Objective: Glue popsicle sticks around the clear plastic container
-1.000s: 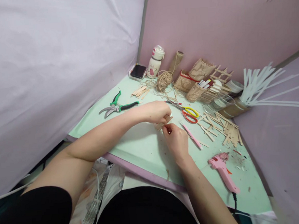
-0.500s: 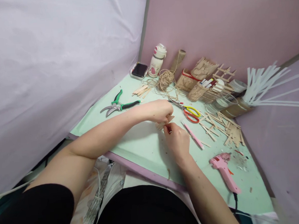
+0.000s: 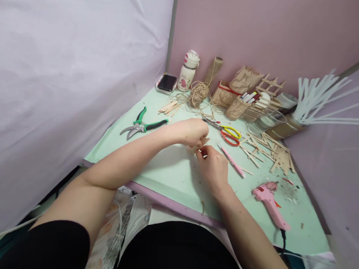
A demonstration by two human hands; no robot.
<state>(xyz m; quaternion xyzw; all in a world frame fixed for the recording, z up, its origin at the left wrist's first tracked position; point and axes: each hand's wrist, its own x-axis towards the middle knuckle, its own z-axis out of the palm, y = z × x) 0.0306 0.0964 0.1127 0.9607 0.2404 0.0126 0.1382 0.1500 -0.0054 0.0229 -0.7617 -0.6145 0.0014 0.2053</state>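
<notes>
My left hand [image 3: 196,132] is closed around a small piece made of pale wooden craft sticks [image 3: 193,149], just above the green tabletop [image 3: 169,170]. Most of that piece is hidden behind my fingers. My right hand [image 3: 212,165] meets it from the near side, thumb and fingertips pinched at its edge; whether something small is between those fingertips I cannot make out. Just right of my hands lie a pink craft knife [image 3: 233,160] and scissors [image 3: 228,135] with red and yellow handles. Green-handled pruning shears [image 3: 142,125] rest open beyond my left forearm.
A pink glue gun [image 3: 270,206] with a black cord lies at the right. Loose sticks [image 3: 279,156] are scattered behind it. Along the back stand a bottle [image 3: 188,71], a twine ball [image 3: 199,94], stick-built holders [image 3: 236,108] and a bundle of white glue sticks [image 3: 314,100]. A phone [image 3: 167,82] lies back left.
My right fingertips have shifted slightly against the wooden piece. My left hand keeps nearly the same position, and the view has tilted a little.
</notes>
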